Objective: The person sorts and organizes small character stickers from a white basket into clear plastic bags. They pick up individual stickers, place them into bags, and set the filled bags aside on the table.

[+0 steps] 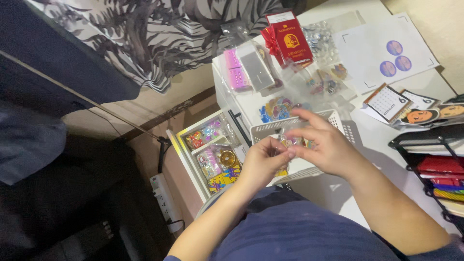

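My left hand [263,162] and my right hand [324,142] meet over a white slotted plastic basket [338,118] on the white desk. Between their fingertips they pinch a small clear plastic packet [290,142] with colourful bits inside. Both hands grip it, thumbs and forefingers closed on its edges. The basket's inside is mostly hidden by my hands. Beside the basket lies a heap of colourful stickers [275,108].
An open white drawer [186,159] at the left holds small colourful packets and a round gold item. On the desk [382,140] lie a red booklet [290,36], pink packets [234,70], a sheet with purple round stickers [394,55], a small calendar [389,102]. A power strip [164,198] lies on the floor.
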